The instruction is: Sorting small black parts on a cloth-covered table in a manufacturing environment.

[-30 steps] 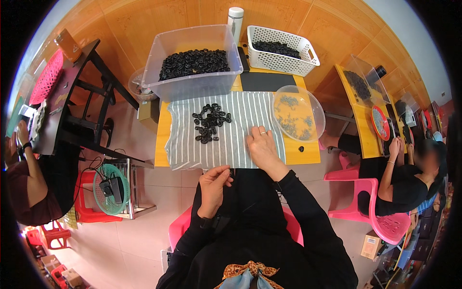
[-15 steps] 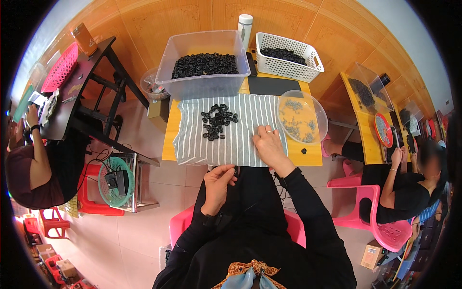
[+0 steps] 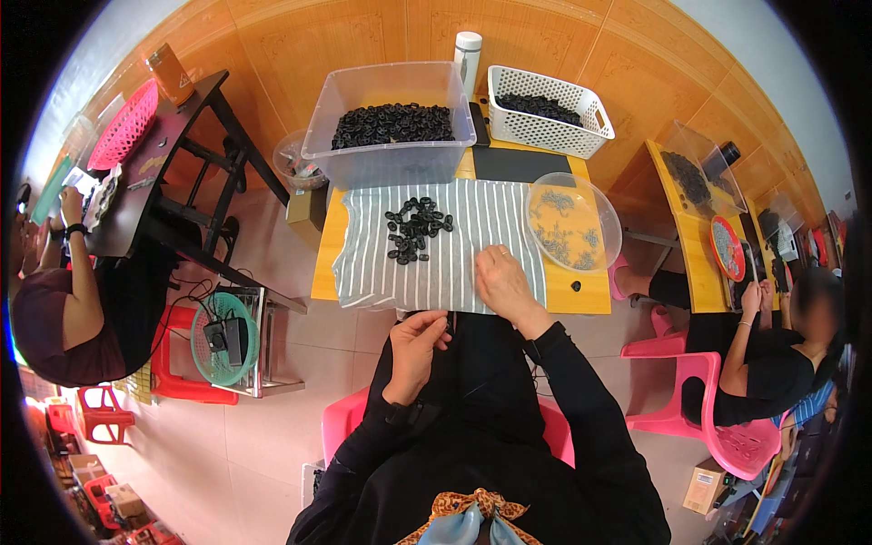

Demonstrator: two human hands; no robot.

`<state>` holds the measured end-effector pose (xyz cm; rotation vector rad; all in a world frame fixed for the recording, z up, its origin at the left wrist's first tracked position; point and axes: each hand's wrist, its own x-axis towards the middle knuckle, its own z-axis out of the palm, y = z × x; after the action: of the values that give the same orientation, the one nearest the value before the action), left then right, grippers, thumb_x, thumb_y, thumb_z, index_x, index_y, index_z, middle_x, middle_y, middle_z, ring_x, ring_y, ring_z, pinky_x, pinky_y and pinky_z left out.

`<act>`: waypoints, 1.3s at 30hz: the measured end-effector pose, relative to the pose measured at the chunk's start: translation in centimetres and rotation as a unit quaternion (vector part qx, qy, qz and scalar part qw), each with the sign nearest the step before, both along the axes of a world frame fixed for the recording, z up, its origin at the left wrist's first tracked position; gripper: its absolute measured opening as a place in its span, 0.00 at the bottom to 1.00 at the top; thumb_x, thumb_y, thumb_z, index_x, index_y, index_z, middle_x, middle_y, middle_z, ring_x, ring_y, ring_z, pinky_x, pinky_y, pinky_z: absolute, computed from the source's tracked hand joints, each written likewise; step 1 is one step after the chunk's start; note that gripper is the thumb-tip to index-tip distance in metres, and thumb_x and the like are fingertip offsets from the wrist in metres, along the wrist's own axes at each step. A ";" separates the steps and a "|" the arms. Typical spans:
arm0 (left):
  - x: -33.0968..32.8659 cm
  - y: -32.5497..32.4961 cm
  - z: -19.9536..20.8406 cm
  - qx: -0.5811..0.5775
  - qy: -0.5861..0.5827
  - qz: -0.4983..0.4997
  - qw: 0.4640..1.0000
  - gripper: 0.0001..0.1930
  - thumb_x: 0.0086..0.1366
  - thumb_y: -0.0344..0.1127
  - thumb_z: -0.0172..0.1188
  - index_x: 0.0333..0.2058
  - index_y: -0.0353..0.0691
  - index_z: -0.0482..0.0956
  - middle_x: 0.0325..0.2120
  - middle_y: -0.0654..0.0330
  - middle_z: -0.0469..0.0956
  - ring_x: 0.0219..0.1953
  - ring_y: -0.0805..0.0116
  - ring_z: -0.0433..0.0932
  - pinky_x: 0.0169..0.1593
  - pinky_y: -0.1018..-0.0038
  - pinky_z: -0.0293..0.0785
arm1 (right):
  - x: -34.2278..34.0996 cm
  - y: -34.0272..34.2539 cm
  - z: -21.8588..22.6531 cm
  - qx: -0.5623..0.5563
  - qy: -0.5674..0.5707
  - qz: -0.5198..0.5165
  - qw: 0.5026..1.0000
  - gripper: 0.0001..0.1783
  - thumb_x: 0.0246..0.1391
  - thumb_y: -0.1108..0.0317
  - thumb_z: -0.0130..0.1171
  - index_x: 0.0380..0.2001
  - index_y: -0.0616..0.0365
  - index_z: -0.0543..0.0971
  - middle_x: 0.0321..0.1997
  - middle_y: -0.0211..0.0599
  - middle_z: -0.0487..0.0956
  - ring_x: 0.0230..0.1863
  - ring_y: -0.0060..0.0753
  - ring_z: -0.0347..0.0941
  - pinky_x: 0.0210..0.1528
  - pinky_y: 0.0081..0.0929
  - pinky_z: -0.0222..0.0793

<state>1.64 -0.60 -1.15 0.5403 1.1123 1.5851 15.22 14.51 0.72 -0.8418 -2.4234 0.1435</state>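
A grey-and-white striped cloth (image 3: pixel 363 263) lies over the near part of a yellow table, with a loose cluster of small black oval rings (image 3: pixel 413 227) on it. At the cloth's front edge my left hand (image 3: pixel 413 356) is closed in a pinch. A dark bit shows by its fingertips, too small to name. My right hand (image 3: pixel 509 286) rests on the cloth's right side, fingers curled downward; whatever they hold is hidden under them. To its right is a round clear tray (image 3: pixel 610 245) holding small grey metal pieces (image 3: pixel 554 202).
A large clear bin (image 3: pixel 391 168) of black rings stands behind the cloth, beside a white perforated basket (image 3: pixel 554 136) of black parts. A white bottle (image 3: pixel 467 59) and a black mat (image 3: pixel 522 165) are near them. One black piece (image 3: pixel 576 286) lies at the table's right. People work at both sides.
My right hand has drawn slightly toward me, its fingers closer together. The left hand keeps its pinch. The whole view has shifted a little.
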 end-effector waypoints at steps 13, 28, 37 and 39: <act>0.4 1.0 0.8 0.025 0.002 0.017 1.000 0.10 0.58 0.21 0.55 0.40 0.29 0.78 0.27 0.57 0.78 0.27 0.73 0.77 0.29 0.81 0.73 | -0.5 -5.5 -0.4 -0.604 0.413 0.012 0.682 0.02 0.53 0.74 0.57 0.29 0.60 0.78 0.26 0.28 0.77 0.27 0.16 0.70 0.29 0.12 0.63; 0.8 0.3 1.8 0.071 0.046 0.021 0.996 0.11 0.58 0.19 0.54 0.40 0.30 0.77 0.30 0.58 0.77 0.28 0.75 0.76 0.28 0.82 0.73 | -0.9 -7.4 0.4 -0.660 0.413 0.024 0.626 0.04 0.55 0.70 0.57 0.29 0.57 0.78 0.26 0.24 0.76 0.26 0.11 0.67 0.28 0.11 0.60; 2.0 0.0 1.7 0.094 0.056 0.086 0.990 0.13 0.57 0.19 0.55 0.42 0.32 0.76 0.29 0.61 0.74 0.26 0.77 0.73 0.28 0.83 0.72 | -1.2 -8.0 0.6 -0.628 0.422 0.067 0.650 0.03 0.54 0.74 0.55 0.29 0.60 0.77 0.25 0.25 0.75 0.26 0.12 0.66 0.28 0.12 0.60; 2.0 0.2 1.4 0.102 0.055 0.103 0.988 0.13 0.57 0.19 0.55 0.42 0.32 0.77 0.29 0.61 0.74 0.26 0.77 0.73 0.28 0.83 0.72 | -1.4 -7.8 0.6 -0.619 0.415 0.072 0.663 0.03 0.54 0.74 0.55 0.29 0.61 0.77 0.25 0.25 0.75 0.26 0.12 0.65 0.28 0.12 0.60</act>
<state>3.63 -0.44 0.29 0.6729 1.1239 1.8822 13.83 6.67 1.30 -0.7609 -1.2142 1.9208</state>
